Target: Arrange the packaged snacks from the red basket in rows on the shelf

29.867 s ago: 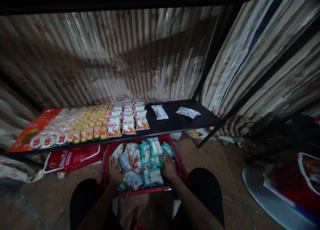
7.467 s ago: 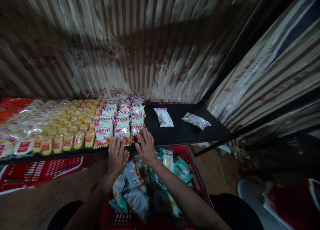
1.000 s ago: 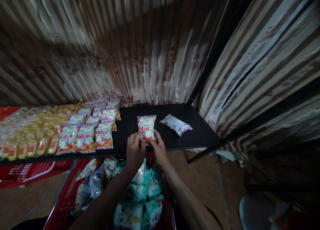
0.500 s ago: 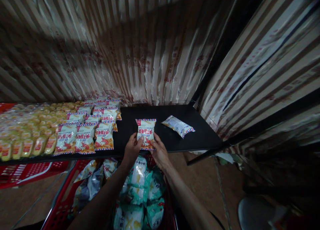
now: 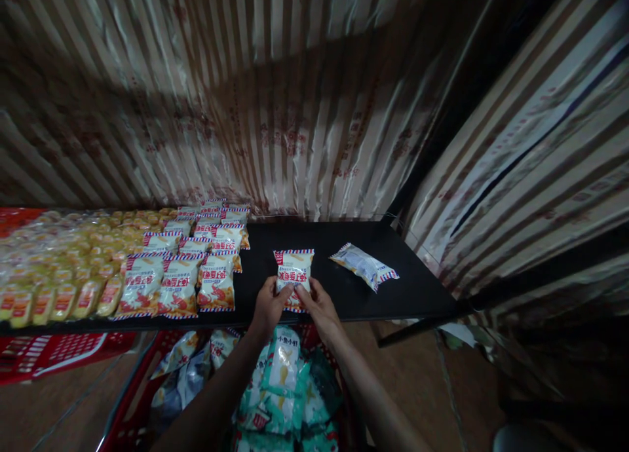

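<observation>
Between both hands, over the front edge of the black shelf, is an upright snack bag with red lettering and striped ends. My left hand grips its lower left side, the thumb across the front. My right hand grips the lower right side, its thumb also on the front. To the left, similar snack bags stand upright in rows. Another bag lies tilted on the shelf to the right, showing its bluish-silver side.
Yellow packaged cakes fill the shelf's left part. Below the shelf, a red basket holds green snack bags and others like the held one. Another red basket is at lower left. Striped sheeting hangs behind; a dark post rises at right.
The view has shifted, so the shelf and its goods appear lower and further right. Both hands keep their hold on the bag, and my right thumb now lies over its front.
</observation>
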`<state>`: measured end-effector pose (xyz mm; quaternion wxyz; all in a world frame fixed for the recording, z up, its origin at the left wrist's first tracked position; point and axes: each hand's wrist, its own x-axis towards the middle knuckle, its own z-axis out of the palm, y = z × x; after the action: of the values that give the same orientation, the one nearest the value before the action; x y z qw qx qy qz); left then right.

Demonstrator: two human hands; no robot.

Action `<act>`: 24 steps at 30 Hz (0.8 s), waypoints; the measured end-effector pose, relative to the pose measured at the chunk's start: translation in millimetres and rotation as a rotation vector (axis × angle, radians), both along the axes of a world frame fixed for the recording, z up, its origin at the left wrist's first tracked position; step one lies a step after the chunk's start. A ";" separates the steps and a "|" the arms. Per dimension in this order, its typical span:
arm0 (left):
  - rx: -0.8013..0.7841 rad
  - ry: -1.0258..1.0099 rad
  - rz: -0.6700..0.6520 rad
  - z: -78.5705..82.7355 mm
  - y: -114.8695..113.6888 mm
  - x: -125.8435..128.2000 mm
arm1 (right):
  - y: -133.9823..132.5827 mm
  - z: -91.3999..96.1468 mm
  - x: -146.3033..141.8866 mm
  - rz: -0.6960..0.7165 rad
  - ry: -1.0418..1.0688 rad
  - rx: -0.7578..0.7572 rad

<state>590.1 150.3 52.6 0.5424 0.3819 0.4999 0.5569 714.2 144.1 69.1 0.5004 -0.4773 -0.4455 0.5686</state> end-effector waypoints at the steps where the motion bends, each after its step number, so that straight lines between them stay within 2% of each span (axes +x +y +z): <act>1: 0.002 -0.002 0.006 0.1 2.9 -1.4 | 4.5 -0.3 -1.9 -0.010 -0.042 0.017; 8: -0.018 0.086 0.109 1.1 25.1 -9.7 | 43.3 -15.3 -16.1 -0.051 -0.284 0.116; 17: 0.013 0.342 0.274 -16.3 70.3 -24.4 | 87.7 -23.9 -39.3 -0.157 -0.258 0.094; 24: 0.015 0.605 0.292 -2.5 88.4 -28.7 | 115.6 -38.6 -46.8 -0.176 -0.254 0.145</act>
<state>561.4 238.7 50.2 0.2810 0.4581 0.6836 0.4938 667.4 259.7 30.5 0.5209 -0.5451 -0.5018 0.4240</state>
